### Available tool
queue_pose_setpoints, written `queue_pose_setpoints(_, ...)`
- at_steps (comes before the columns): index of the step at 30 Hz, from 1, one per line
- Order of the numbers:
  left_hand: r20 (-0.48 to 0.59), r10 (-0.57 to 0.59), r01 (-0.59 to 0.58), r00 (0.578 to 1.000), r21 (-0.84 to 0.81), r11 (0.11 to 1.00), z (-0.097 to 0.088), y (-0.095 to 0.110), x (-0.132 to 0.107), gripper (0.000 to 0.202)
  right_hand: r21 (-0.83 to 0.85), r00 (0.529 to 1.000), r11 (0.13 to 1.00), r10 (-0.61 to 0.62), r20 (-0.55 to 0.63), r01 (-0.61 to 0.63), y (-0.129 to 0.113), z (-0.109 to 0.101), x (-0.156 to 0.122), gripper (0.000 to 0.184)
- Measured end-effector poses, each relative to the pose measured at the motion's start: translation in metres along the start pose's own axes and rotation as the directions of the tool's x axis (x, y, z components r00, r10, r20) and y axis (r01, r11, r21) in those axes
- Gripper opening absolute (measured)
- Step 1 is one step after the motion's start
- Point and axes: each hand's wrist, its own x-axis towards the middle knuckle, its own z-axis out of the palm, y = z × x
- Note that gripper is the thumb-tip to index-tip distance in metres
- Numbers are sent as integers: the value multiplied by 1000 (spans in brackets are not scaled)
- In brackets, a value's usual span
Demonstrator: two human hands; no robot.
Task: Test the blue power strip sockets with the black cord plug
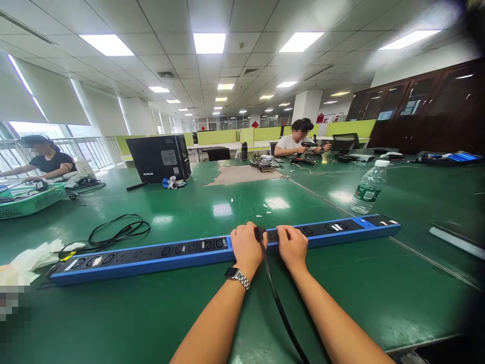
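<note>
A long blue power strip [151, 263] with a black face and rows of sockets lies across the green table before me. My left hand [246, 247], wearing a watch [237, 276], is closed around a black plug [259, 233] at the strip's middle. From that plug a thick black cable [278, 298] runs down toward me between my forearms. How far the plug sits in a socket is hidden by my fingers. Just right of it, my right hand [293, 247] is closed on the strip, thumb and fingers over its face and near edge.
A clear water bottle [368, 189] stands behind the strip's right end. Beyond the left half are a coiled black cord [121, 230] and a black computer case [159, 157]. A green basket [34, 199] sits far left. Two people work across the table [182, 212].
</note>
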Motion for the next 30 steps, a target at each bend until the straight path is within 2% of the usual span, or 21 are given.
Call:
queue_pose_setpoints(18, -31, -122, 121, 992, -20, 992, -39, -47, -16, 20, -18, 1000, 1000, -9, 13, 9, 0, 1, -1, 41)
queue_pose_setpoints(24, -23, -171, 170, 985, -60, 984, -46, -58, -15, 19, -16, 1000, 1000, -8, 14, 8, 1, 1, -1, 40)
queue_pose_setpoints(30, -1, -87, 87, 996, -21, 996, -51, -58, -8, 21, -37, 1000, 999, -13, 22, 14, 1, 1, -2, 40)
